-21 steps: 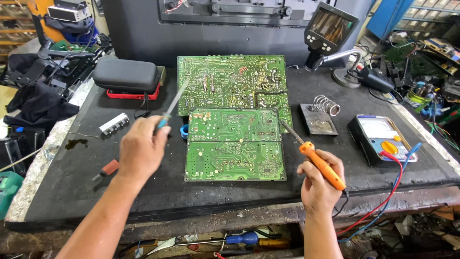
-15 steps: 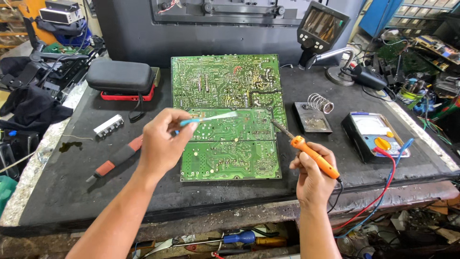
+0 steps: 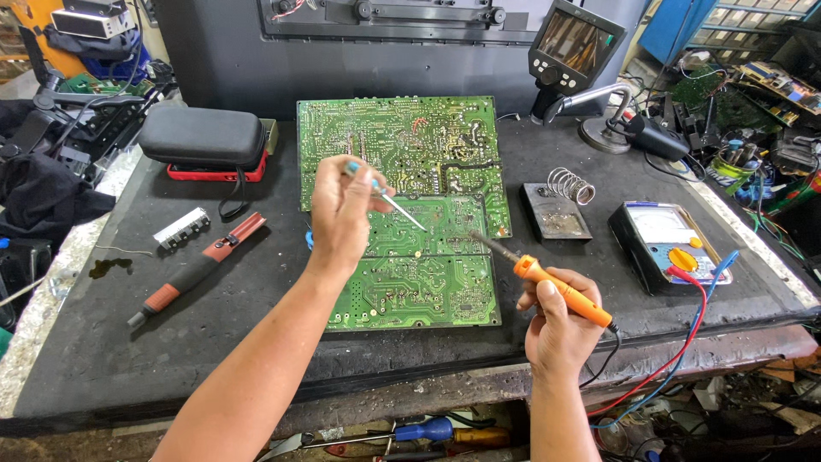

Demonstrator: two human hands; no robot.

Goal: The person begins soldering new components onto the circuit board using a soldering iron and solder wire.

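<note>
My left hand (image 3: 342, 214) holds slim metal tweezers (image 3: 395, 205) with a blue grip, their tip pointing down-right onto the smaller green circuit board (image 3: 419, 274). My right hand (image 3: 560, 325) grips an orange soldering iron (image 3: 556, 289); its dark tip reaches up-left to the same board's right side, a short way from the tweezer tip. A larger green circuit board (image 3: 402, 141) lies just behind, overlapping the smaller one. Both rest on a black bench mat (image 3: 128, 359).
A black zip case on a red box (image 3: 203, 141) and a red-black screwdriver (image 3: 201, 267) lie left. A coil soldering stand (image 3: 560, 205), a multimeter (image 3: 671, 244) with red and blue leads, and a small screen on a stand (image 3: 575, 44) sit right.
My left hand lifted from the mat, left the red-black screwdriver lying there, and brought the tweezers over the board. The soldering iron tip moved closer to the board's centre.
</note>
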